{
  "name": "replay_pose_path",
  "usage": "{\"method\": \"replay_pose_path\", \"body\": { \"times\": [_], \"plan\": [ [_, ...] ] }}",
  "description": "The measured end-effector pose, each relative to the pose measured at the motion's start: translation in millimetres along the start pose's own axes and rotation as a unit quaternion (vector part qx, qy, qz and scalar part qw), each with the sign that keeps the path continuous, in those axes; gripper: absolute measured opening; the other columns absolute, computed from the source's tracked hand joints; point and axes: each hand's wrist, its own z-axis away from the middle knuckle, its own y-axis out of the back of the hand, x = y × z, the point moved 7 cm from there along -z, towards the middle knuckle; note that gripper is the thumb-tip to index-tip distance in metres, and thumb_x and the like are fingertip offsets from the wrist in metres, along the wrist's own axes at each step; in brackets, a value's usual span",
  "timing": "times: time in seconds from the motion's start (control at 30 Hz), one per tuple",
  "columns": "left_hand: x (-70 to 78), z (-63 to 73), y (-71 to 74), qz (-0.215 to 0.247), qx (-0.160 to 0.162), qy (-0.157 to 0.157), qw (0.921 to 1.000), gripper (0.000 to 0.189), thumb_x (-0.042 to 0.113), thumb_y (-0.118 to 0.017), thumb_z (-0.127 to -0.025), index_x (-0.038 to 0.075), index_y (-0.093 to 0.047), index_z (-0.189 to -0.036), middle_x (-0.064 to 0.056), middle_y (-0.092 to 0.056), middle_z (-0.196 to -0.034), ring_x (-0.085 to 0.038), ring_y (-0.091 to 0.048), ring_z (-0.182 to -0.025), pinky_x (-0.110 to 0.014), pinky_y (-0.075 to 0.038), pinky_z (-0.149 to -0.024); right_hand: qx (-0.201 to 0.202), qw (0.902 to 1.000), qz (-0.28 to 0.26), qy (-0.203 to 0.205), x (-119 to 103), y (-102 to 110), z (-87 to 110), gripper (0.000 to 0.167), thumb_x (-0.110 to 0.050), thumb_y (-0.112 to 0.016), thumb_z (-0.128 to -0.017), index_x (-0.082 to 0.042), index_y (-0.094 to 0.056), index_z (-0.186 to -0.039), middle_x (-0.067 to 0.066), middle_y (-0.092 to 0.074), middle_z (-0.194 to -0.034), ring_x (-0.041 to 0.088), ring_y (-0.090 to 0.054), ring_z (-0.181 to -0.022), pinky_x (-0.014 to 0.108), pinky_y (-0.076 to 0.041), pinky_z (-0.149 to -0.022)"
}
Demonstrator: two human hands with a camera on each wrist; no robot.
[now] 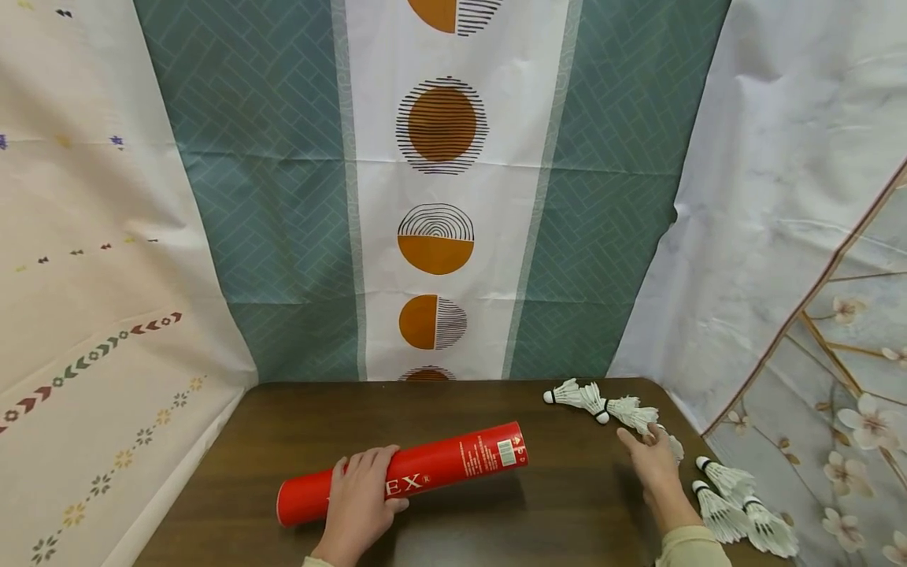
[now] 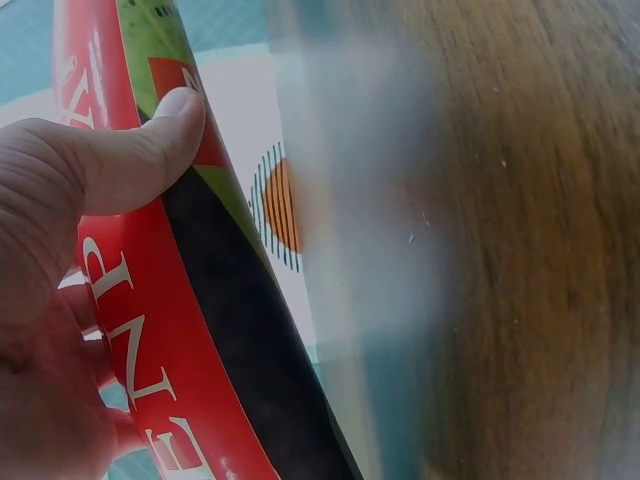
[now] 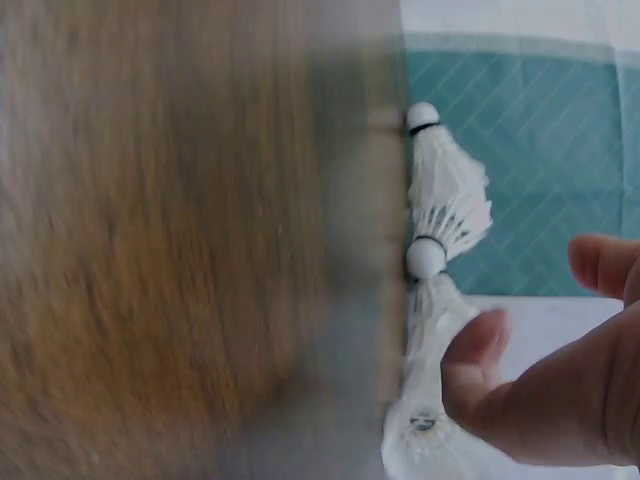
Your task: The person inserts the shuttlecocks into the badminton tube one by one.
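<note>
My left hand [image 1: 360, 494] grips a red shuttlecock tube [image 1: 460, 458] round its middle, fingers over the top. The tube is tilted, its right end higher and held above the table. In the left wrist view the thumb [image 2: 150, 150] presses along the printed side of the tube. My right hand [image 1: 655, 468] hovers at the table's right, thumb and fingers apart, holding nothing. Just beyond it lie several white feather shuttlecocks [image 1: 627, 411] in a row; the nearest one [image 1: 671, 442] is partly hidden by the fingers. In the right wrist view the thumb overlaps a shuttlecock [image 3: 430, 330].
More shuttlecocks [image 1: 723, 512] lie in a group by the right edge of the dark wooden table [image 1: 567, 520], beside my right forearm. A patterned cloth [image 1: 453, 236] hangs behind the table, and further cloths [image 1: 779, 197] hang at both sides.
</note>
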Motion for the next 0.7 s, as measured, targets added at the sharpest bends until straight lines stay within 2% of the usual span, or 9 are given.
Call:
{"method": "replay_pose_path", "body": {
  "times": [0.1, 0.17, 0.27, 0.4, 0.5, 0.7],
  "plan": [
    [0.2, -0.2, 1.0, 0.001, -0.003, -0.002, 1.0, 0.085, 0.034, -0.103, -0.066, 0.016, -0.064, -0.139, -0.008, -0.072, -0.133, -0.035, -0.062, -0.123, -0.076, -0.039, -0.113, 0.031, 0.9993, -0.02, -0.006, 4, 9, -6.1, 0.099, -0.037, -0.061, -0.107, 0.005, 0.006, -0.167, 0.04, 0.003, -0.172, 0.058, -0.012, -0.161, 0.068, -0.023, -0.13],
    [0.9, -0.3, 2.1, 0.001, -0.004, -0.006, 1.0, 0.084, 0.034, -0.103, -0.066, 0.016, -0.064, -0.139, -0.008, -0.072, -0.132, -0.035, -0.063, -0.122, -0.076, -0.039, -0.112, 0.051, 0.9985, -0.019, -0.005, 6, 13, -8.4, 0.099, -0.036, -0.061, -0.107, 0.005, 0.004, -0.168, 0.042, 0.001, -0.172, 0.059, -0.014, -0.16, 0.068, -0.024, -0.129],
    [1.6, -0.3, 2.5, 0.003, -0.006, -0.008, 0.9999, 0.084, 0.033, -0.103, -0.066, 0.017, -0.064, -0.139, -0.008, -0.072, -0.132, -0.035, -0.063, -0.122, -0.076, -0.039, -0.112, 0.092, 0.9956, -0.008, -0.013, 9, 19, -8.3, 0.094, -0.035, -0.061, -0.106, 0.004, -0.003, -0.168, 0.045, -0.002, -0.169, 0.061, -0.016, -0.157, 0.068, -0.026, -0.128],
    [1.4, -0.8, 3.1, 0.004, -0.002, -0.01, 0.9999, 0.083, 0.032, -0.103, -0.066, 0.017, -0.064, -0.138, -0.008, -0.072, -0.132, -0.034, -0.063, -0.121, -0.076, -0.039, -0.112, 0.133, 0.9901, 0.016, -0.041, 17, 26, -8.3, 0.088, -0.038, -0.063, -0.104, 0.0, -0.016, -0.168, 0.044, 0.004, -0.165, 0.066, -0.008, -0.151, 0.073, -0.023, -0.123],
    [0.4, -1.0, 3.0, 0.003, -0.001, -0.011, 0.9999, 0.083, 0.032, -0.103, -0.066, 0.017, -0.064, -0.138, -0.008, -0.071, -0.132, -0.034, -0.062, -0.121, -0.076, -0.039, -0.112, 0.126, 0.9898, 0.042, -0.051, 20, 28, -13.1, 0.085, -0.04, -0.062, -0.104, -0.001, -0.021, -0.167, 0.042, 0.007, -0.165, 0.067, -0.004, -0.149, 0.076, -0.019, -0.121],
    [-1.6, -0.6, 0.8, 0.004, -0.007, -0.01, 0.9999, 0.083, 0.032, -0.103, -0.067, 0.017, -0.064, -0.139, -0.008, -0.071, -0.133, -0.035, -0.062, -0.123, -0.076, -0.039, -0.113, 0.099, 0.9918, 0.077, -0.024, 21, 29, -23.1, 0.084, -0.031, -0.055, -0.107, 0.016, -0.014, -0.162, 0.049, -0.015, -0.164, 0.065, -0.016, -0.153, 0.069, -0.02, -0.128]
  ]
}}
